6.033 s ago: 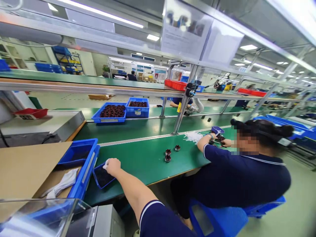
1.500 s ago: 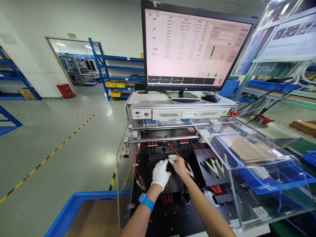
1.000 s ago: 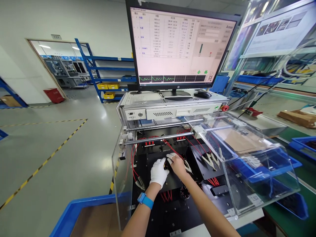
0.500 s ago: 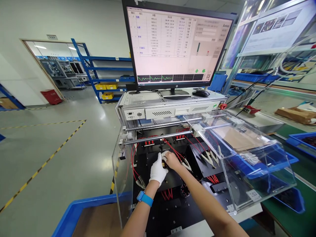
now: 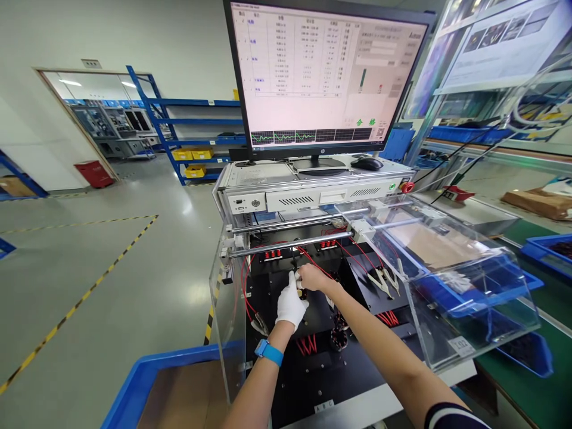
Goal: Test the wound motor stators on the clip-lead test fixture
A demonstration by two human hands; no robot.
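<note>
Red bin (image 5: 93,174): on the floor at far left, well apart from the hands.
Blue tray (image 5: 187,356): low at left, with cardboard (image 5: 183,394) inside.
Left hand (image 5: 291,305): white-gloved, fingers bent around the small part, thumb pointing up.
Small part (image 5: 302,294): dark with a brass-coloured piece, above the black plate (image 5: 318,319), mostly hidden by the hands.
Right hand (image 5: 311,279): fingers together against the left thumb; cannot tell whether they clamp anything. Its forearm crosses in front of the black plate.
Wound core (image 5: 339,339): just beside that forearm.
Clips (image 5: 379,283): pale, on red wires, right of the hands.
Clear cover (image 5: 482,316): at right, clear of both hands.
Monitor (image 5: 322,77): hp logo on the lower bezel, green 合格 on screen; rows too blurred to read.
Front label (image 5: 324,406): "A B C".
Cover label (image 5: 462,345): apparently "L02".
Posted sheet (image 5: 504,42): photos, text illegible.
</note>
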